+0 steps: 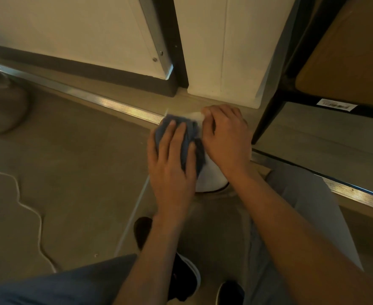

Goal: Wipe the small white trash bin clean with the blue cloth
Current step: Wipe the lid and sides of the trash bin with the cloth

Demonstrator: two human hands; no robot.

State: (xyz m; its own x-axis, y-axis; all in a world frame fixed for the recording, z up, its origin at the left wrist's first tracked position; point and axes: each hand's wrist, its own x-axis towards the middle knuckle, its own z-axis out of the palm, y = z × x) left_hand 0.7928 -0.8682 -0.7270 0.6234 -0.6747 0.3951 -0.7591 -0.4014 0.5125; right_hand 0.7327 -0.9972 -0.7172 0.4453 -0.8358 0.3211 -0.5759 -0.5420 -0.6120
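Left hand [172, 164] pressing blue cloth [188, 137] flat-fingered onto white bin [212, 177], right hand [225, 137] gripping its top

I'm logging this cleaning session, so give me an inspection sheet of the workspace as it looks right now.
Surface: brown floor with metal threshold strips.
Job's things: white bin on the floor; blue cloth spread over its left side.
Clutter: nothing seen.
Hands: left hand presses the cloth against the bin, fingers straight; right hand grips the bin's top, fingers curled.
Cables: pale cord winding across the floor at left.
Surroundings: white door, black frame at right, dark shoes below.
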